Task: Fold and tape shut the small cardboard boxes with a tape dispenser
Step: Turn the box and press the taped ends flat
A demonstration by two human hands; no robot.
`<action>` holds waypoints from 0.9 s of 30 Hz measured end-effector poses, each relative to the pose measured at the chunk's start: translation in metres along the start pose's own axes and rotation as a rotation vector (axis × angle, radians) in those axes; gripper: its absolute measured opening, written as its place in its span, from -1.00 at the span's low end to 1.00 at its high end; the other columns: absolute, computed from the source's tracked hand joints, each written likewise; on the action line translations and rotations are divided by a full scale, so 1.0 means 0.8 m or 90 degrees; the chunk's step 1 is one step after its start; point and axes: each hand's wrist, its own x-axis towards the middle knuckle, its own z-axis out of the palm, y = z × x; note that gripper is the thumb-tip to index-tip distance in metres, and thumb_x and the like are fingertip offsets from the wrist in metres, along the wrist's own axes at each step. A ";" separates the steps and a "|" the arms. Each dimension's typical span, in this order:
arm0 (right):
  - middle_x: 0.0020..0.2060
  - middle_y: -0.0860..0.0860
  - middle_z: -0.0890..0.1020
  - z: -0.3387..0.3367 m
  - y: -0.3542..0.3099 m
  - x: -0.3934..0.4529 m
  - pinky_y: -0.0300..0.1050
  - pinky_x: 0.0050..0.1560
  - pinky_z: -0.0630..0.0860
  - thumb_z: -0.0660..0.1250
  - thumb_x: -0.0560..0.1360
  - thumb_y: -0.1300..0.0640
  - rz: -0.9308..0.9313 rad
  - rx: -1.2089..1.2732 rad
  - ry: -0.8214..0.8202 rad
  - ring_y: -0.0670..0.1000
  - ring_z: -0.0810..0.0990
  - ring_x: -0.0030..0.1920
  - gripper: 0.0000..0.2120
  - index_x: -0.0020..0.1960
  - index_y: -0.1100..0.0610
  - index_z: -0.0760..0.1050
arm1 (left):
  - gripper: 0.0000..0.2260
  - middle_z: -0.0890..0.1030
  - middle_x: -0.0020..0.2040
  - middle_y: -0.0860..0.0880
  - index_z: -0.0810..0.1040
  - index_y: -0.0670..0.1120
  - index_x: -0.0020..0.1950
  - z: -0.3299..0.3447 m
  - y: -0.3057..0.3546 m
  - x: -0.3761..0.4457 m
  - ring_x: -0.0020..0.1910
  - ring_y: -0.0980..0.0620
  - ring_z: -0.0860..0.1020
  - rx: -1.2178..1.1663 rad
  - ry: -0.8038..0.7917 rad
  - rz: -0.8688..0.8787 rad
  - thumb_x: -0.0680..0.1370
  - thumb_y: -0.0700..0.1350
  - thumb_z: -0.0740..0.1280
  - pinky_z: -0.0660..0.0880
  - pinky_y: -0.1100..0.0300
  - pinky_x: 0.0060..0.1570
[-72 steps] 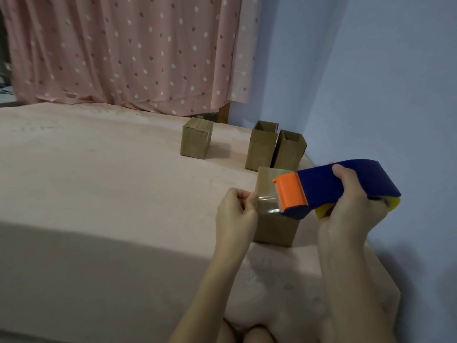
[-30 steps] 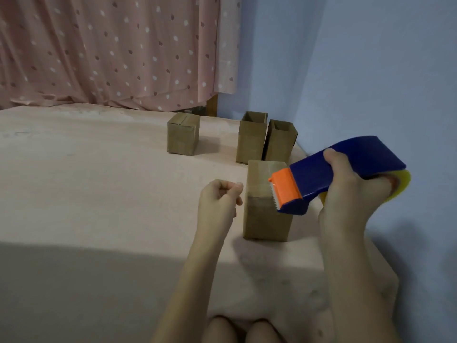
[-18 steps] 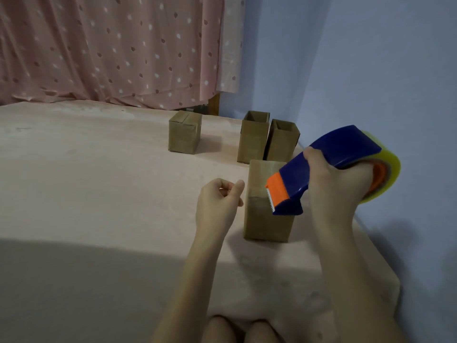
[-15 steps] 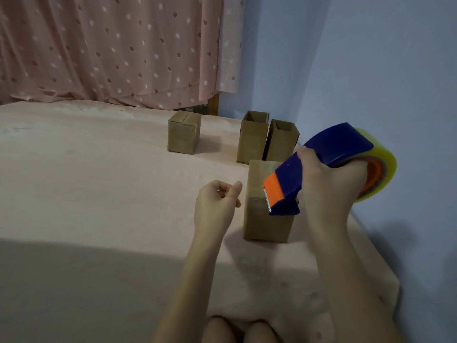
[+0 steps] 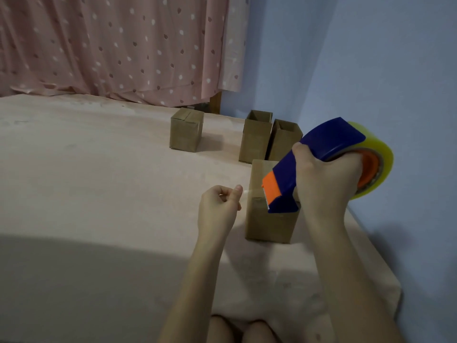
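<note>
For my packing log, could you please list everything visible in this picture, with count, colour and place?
nearest box: 1, brown, front right, top closed
far closed box: 1, brown, far centre
open boxes: 2, brown, side by side near the wall
tape dispenser: 1, blue and orange, yellowish roll, over the nearest box
curtain: 1, pink, dotted, behind
wall: blue, right
bed sheet: pale pink, beneath
hands: left hand curled beside the nearest box; right hand grips the dispenser

Pink dotted curtain [image 5: 118, 45] behind, blue wall [image 5: 383, 58] right, pink-covered surface [image 5: 99, 181], shadowed near edge.
</note>
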 end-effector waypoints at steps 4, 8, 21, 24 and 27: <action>-0.02 0.01 0.60 0.002 -0.002 0.002 -0.27 -0.23 0.51 0.48 0.37 0.08 -0.004 -0.029 0.000 -0.03 0.58 -0.06 -0.51 0.22 0.14 0.39 | -0.73 0.52 -0.44 0.06 0.52 -0.15 -0.26 0.002 0.000 0.001 -0.36 0.14 0.50 0.009 -0.001 0.005 0.57 -0.02 0.32 0.39 0.30 -0.28; -0.03 0.03 0.61 0.003 -0.001 0.003 -0.28 -0.24 0.51 0.47 0.37 0.07 -0.012 -0.060 0.001 -0.02 0.59 -0.07 -0.53 0.21 0.16 0.41 | -0.73 0.54 -0.42 0.06 0.54 -0.15 -0.23 0.005 -0.002 0.002 -0.32 0.15 0.52 0.018 -0.007 -0.002 0.57 0.01 0.32 0.38 0.30 -0.28; -0.06 -0.03 0.53 0.011 -0.003 -0.003 -0.39 -0.28 0.36 0.43 0.42 0.07 -0.030 -0.142 -0.032 -0.07 0.50 -0.09 -0.55 0.22 0.14 0.36 | -0.72 0.53 -0.43 0.05 0.48 -0.14 -0.23 0.020 -0.013 -0.005 -0.32 0.09 0.53 -0.012 -0.022 -0.030 0.58 0.02 0.29 0.43 0.25 -0.21; -0.06 -0.03 0.52 0.012 -0.005 -0.003 -0.38 -0.29 0.35 0.43 0.42 0.06 -0.038 -0.159 -0.040 -0.08 0.50 -0.09 -0.55 0.23 0.15 0.36 | -0.73 0.50 -0.45 0.06 0.47 -0.14 -0.23 0.022 -0.012 -0.007 -0.38 0.11 0.49 -0.028 -0.025 -0.031 0.59 0.00 0.28 0.42 0.22 -0.26; -0.03 -0.02 0.53 0.013 -0.007 -0.004 -0.32 -0.25 0.39 0.42 0.43 0.06 -0.047 -0.175 -0.049 -0.07 0.50 -0.07 -0.54 0.24 0.14 0.35 | -0.73 0.50 -0.43 0.06 0.44 -0.13 -0.24 0.026 -0.013 -0.011 -0.40 0.12 0.47 -0.041 -0.029 -0.039 0.59 0.00 0.27 0.41 0.22 -0.27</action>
